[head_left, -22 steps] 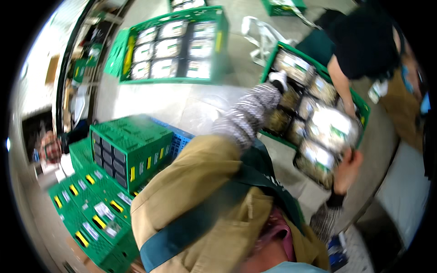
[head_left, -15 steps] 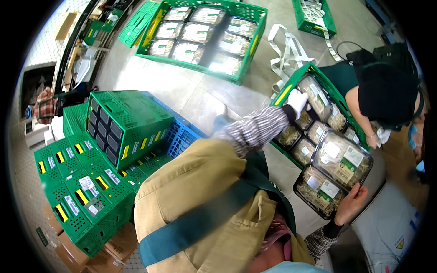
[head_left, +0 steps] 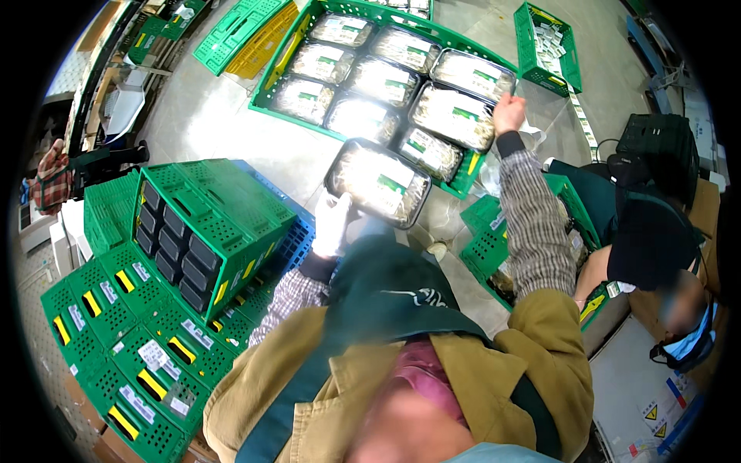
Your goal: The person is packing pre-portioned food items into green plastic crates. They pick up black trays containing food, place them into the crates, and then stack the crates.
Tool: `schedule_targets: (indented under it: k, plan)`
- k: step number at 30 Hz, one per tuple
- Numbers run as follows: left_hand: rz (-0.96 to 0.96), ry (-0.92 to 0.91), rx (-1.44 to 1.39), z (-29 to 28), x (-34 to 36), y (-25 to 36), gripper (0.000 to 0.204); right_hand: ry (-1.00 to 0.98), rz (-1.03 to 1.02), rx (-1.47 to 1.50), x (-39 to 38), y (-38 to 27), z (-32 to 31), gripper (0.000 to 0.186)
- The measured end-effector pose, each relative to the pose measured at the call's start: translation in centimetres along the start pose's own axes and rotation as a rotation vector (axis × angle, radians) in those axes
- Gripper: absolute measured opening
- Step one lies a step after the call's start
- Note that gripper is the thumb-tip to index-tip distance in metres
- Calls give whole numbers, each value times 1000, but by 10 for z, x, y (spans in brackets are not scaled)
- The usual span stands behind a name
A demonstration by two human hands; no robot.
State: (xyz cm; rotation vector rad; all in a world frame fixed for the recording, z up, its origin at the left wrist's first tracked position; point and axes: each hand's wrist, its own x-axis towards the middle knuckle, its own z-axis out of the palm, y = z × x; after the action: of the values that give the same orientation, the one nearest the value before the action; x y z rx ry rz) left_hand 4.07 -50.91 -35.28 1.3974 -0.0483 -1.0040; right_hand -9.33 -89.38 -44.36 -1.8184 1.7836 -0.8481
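Observation:
My left hand [head_left: 332, 224], in a white glove, grips the near edge of a black, film-covered food tray [head_left: 378, 183] with pale contents and a label on top. That tray is held up in front of the green crate [head_left: 270, 91], partly over its near edge. At the crate's right end, my bare right hand [head_left: 509, 114] has its fingers bent around the right edge of another food tray [head_left: 453, 116]. This one lies tilted among similar trays, beside a far-corner tray [head_left: 472, 74]. Other labelled trays [head_left: 323, 62] sit in rows inside the crate.
Stacked green crates [head_left: 208, 231] stand at left, one showing black tray bottoms, beside a blue crate [head_left: 297, 245]. At right, a co-worker [head_left: 652, 239] bends beside another green crate [head_left: 485, 239]. A small green crate [head_left: 549, 58] holding labels and a trailing label strip lies far right.
Both hands have moved from the right-hand crate to the large crate ahead. My left hand now holds up a tray; the right has brought a tray to the crate's right end. My view has turned.

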Motion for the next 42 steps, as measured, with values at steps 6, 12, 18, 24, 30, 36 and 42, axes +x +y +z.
schedule_targets:
  k: [6,12,18,24,30,36,42]
  plan:
    - [-142,12,59,0,46,4,8,-171,170,-307,6,-5,68,36]
    - [-352,-180,-312,39,121,-31,11,-877,-212,215,-71,-34,-6,42]
    - [-488,-178,-236,74,138,-43,22,-961,-563,-210,-113,-30,-54,65]
    - [-277,-547,240,64,151,-51,27,-779,-714,-569,-113,10,3,49]
    - [-265,-626,411,44,131,-30,30,-295,-500,183,-194,-15,-46,16]
    - [-373,-353,355,31,109,-65,30,-288,-126,188,-279,41,-225,14]
    - [-297,-349,314,65,58,-98,26,129,346,-79,-349,249,-391,13]
